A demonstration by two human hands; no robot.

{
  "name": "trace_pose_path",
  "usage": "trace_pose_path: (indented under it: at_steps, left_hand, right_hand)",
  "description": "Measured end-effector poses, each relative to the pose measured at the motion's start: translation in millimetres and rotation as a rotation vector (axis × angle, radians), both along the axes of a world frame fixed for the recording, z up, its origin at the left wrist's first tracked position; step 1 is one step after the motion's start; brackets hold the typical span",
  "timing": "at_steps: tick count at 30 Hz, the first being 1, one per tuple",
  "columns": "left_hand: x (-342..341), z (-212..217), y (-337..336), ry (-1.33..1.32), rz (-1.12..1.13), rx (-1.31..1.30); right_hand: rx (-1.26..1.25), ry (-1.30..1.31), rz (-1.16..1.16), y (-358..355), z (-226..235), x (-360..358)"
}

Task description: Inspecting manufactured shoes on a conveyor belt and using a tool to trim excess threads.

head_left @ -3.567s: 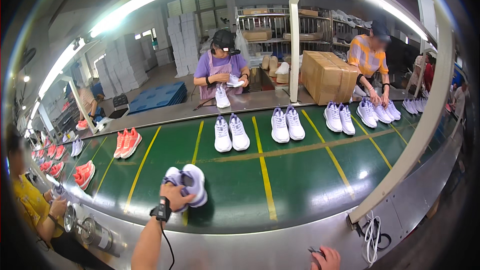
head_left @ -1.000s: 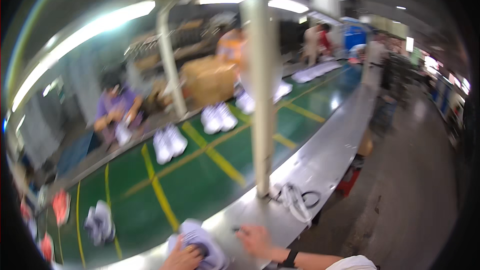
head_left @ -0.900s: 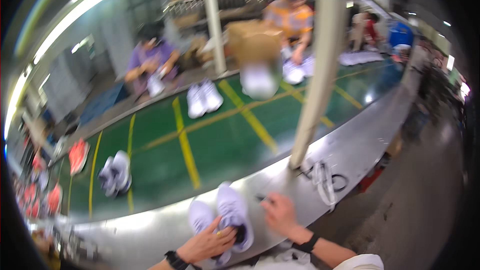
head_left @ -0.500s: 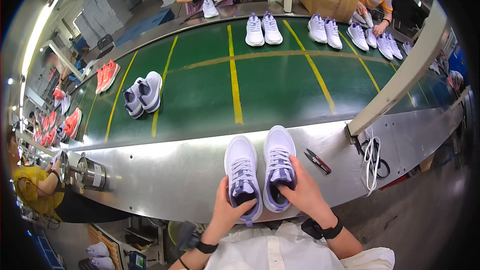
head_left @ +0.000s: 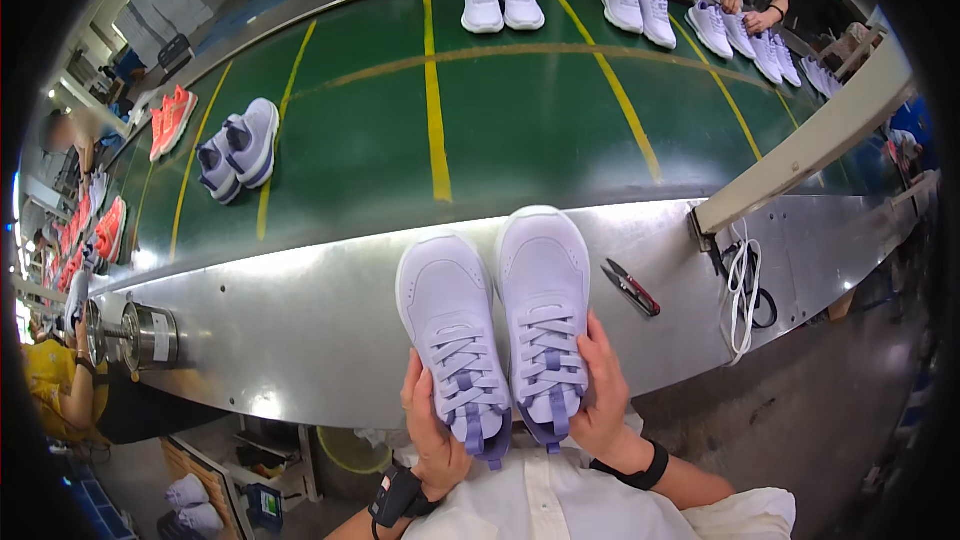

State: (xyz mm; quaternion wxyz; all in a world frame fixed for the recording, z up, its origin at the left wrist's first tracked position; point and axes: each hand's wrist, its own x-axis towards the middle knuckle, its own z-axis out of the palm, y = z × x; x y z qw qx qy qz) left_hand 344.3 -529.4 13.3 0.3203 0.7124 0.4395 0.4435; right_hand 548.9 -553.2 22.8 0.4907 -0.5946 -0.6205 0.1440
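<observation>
L hand: closed on outer heel side, L shoe
R hand: likewise, R shoe
Pair pos.: over metal ledge, toes fwd; contact n/c
Handling: should stay level, light grip, avoid creasing
Uppers: lilac, matte, prob. textile; flat crisscross laces
Snips: on ledge, R of pair, slim, pointed
Belt: smooth green, yellow-striped

Your left hand grips the left shoe of a pale lavender pair, your right hand the right shoe, toes pointing away from you over the metal tabletop. Red-handled snips lie to your right, near a white cord. Beyond, a green belt carries white shoes along its far edge and coral shoes at far left.
</observation>
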Motion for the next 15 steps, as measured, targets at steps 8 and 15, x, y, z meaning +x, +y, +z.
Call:
trace_pose_path:
  at_steps: [8,15]
  left_hand:
    - [4.0,-5.1,-5.7,-0.034,0.033,-0.019]
    - [6.0,-11.7,-4.6,-0.069,0.019,0.008]
  right_hand:
    - [0.001,-0.008,-0.001,-0.1,-3.0,2.1]
    - [-0.005,0.026,-0.004,2.4,-3.7,3.2]
